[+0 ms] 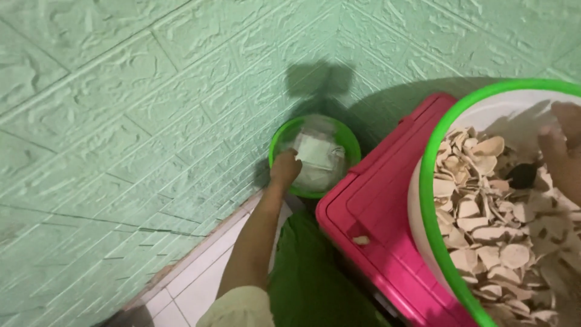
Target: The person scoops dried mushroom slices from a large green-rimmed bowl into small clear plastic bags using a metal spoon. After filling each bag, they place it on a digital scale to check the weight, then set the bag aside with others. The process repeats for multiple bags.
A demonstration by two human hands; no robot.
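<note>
My left hand (284, 168) reaches down into a small green bowl (345, 136) in the corner of the room and touches white plastic bags (316, 151) lying in it. Whether the fingers grip a bag I cannot tell. My right hand (564, 151) rests over a heap of pale, thin dried chips (484, 224) inside a big white basin with a green rim (431, 181). That hand is blurred at the right edge, its fingers spread over the chips, with a dark piece (521, 175) beside it.
The big basin stands on a pink plastic box (369, 218) with one chip (361, 240) on its lid. Green brick-patterned walls (133, 121) meet in the corner. White floor tiles (200, 284) and green cloth (308, 272) lie below.
</note>
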